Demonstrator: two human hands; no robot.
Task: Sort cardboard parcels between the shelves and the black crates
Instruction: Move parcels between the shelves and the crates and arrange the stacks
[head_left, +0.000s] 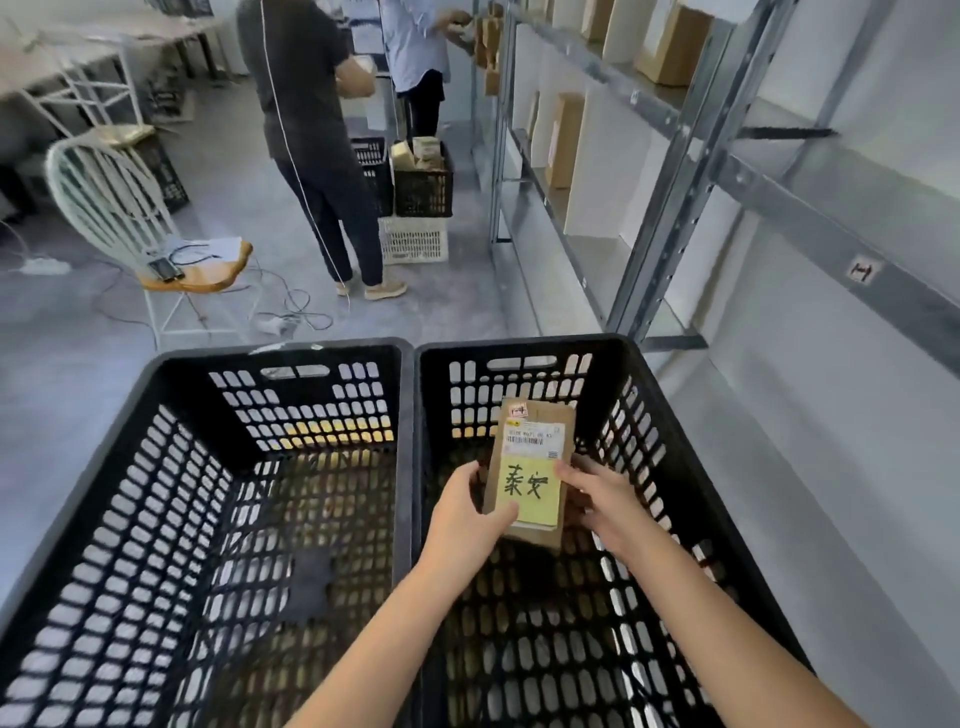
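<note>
Holding a flat brown parcel (530, 470) over the inside of the right crate (519, 345), both hands clasp it by its long edges; the left hand (467, 514) wraps the left edge, thumb lying on the lower corner of the face; the right hand (605, 501) grips the right edge, thumb on the front, fingers behind; how high it sits above the crate floor cannot be told. The parcel is a slim cardboard box, long and narrow, its face tilted up toward the camera; a yellow note (529, 491) covers the lower half and bears two large black handwritten Chinese characters, the second looking like 安; above it a white label (532, 434) carries a barcode and lines of print too blurred to read; a small sticker (519, 411) near the top edge shows red marks, also unreadable. The left crate (280, 351) stands touching the right one; the shelves (675, 208) rise to the right, with a small red-marked tag (860, 271) on a beam.
</note>
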